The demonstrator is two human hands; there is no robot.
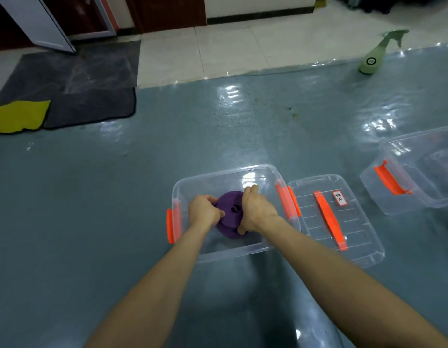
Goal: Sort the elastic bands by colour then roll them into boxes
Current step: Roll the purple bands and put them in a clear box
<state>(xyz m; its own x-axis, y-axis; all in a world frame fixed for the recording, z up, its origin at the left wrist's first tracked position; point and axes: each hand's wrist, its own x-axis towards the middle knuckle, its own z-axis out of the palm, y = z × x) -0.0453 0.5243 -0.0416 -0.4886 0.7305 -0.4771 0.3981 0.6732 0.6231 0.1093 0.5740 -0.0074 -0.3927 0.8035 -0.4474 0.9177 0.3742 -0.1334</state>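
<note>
Purple band roll (230, 205): a coiled elastic band, inside the clear box (231, 252), near its middle.
Left hand (205, 209): fingers curled round the roll's left edge, gripping it.
Right hand (255, 210): clasps the roll's right side, thumb at the near edge, fingers over the far edge.
Clear box: on the blue-grey floor covering (117, 197), open, orange latches at both ends.
Lid (361, 229): flat just right of the box, with an orange handle and a small label.
Second box (418, 177): clear, further right.
Spray bottle (370, 59): upright, far right.
Yellow cloth (17, 116): on the grey mat (92, 96), far left.
</note>
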